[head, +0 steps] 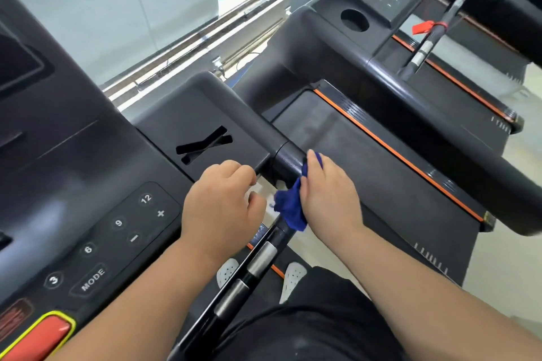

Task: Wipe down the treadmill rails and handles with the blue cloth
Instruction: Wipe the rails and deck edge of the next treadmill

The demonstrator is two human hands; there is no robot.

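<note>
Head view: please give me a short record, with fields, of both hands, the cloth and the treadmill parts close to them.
right hand: holds the blue cloth against the black handrail
left hand: fingers curled at the console edge; grip unclear
sensor handle: below both hands, two silver bands
console buttons: 3, 6, 9, 12, MODE, plus, minus

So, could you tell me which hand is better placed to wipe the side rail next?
Right: the right hand holds the blue cloth against the side rail, while the left hand has none.
</note>
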